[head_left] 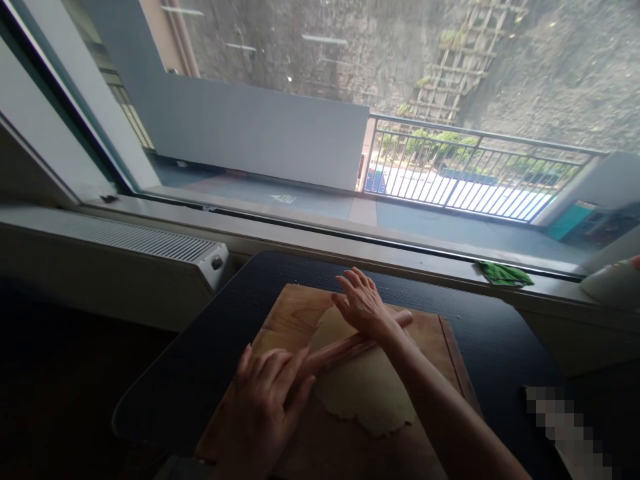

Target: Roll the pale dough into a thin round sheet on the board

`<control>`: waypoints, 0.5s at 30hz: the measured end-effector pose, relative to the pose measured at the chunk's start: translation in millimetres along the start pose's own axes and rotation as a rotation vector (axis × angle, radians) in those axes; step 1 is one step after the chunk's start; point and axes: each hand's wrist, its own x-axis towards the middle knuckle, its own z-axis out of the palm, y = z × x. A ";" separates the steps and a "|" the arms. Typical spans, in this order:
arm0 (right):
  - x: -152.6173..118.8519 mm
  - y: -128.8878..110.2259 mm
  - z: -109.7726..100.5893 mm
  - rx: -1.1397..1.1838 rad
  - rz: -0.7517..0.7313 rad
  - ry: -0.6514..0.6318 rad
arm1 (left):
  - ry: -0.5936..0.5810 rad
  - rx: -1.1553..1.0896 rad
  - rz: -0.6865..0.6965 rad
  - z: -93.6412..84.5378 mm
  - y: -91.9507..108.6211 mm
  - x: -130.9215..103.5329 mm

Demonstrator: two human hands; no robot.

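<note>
A wooden rolling pin (340,350) lies slantwise across a thin, pale sheet of dough (367,393) with a ragged near edge. My left hand (267,393) is over the pin's near left end, its bent fingers and thumb on either side of the wood. Farther off, my right hand (363,303) presses on the pin near its far right end. Its fingers are stretched out and spread, reaching past the pin. Under the dough is a wooden board (293,307), partly hidden by my arms.
The board rests on a dark table (200,373) with rounded corners, against a windowsill (350,248). A radiator (110,260) stands to the left. On the sill at right are a green cloth (505,273) and a pale rounded object (613,283). A blurred-out object (565,427) lies at the lower right.
</note>
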 end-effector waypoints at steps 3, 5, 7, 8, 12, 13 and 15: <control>-61.4 -4.2 -15.4 -0.007 0.024 -0.027 | 0.017 -0.038 0.032 0.5 -0.7 -4.3; -95.4 -7.3 -23.6 -0.036 -0.005 -0.047 | 0.007 -0.059 0.046 1.7 -1.7 -5.6; -107.6 -8.1 -26.9 -0.059 -0.016 -0.040 | -0.007 -0.068 0.036 3.6 -3.4 -5.7; -103.6 -7.0 -26.1 -0.063 -0.010 -0.033 | -0.011 -0.070 0.018 4.9 -4.4 -5.6; -36.3 4.5 -9.0 -0.035 0.051 -0.030 | -0.009 -0.060 -0.078 10.5 -8.4 -4.9; -14.8 7.3 -2.9 -0.028 0.067 -0.052 | -0.009 -0.058 -0.092 11.5 -9.0 -5.0; 21.4 10.2 7.4 -0.033 0.100 -0.103 | -0.010 -0.054 -0.107 12.8 -9.5 -5.6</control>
